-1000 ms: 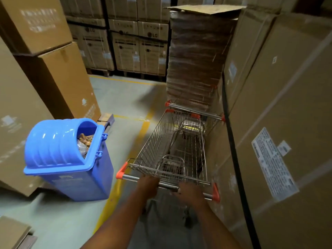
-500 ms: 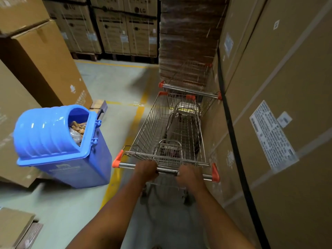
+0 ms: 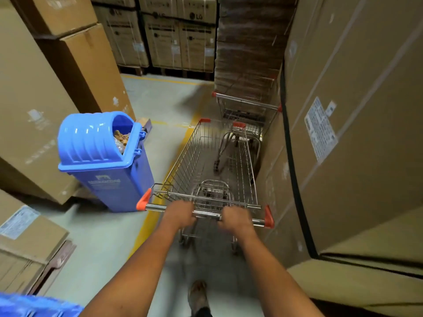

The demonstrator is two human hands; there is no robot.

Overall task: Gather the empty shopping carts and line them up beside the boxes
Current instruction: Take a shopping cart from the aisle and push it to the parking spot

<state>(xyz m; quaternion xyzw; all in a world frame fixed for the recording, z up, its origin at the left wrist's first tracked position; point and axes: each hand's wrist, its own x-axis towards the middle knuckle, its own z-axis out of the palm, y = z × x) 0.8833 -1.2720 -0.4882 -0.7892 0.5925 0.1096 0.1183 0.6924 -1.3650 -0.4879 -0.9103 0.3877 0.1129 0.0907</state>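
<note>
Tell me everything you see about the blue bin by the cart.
The blue bin looks like glossy plastic: a darker blue body with a pale logo on its front, and a lighter ribbed, domed lid. The lid's opening faces the cart and shows brownish scraps and clear wrapping piled inside. It stands on the floor, left of the cart's handle, in front of large boxes. Neither hand touches it.

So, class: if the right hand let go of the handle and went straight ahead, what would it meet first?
Probably the cart's folded wire child seat, just beyond the handle bar that the right hand grips; depth is hard to judge here.
</note>
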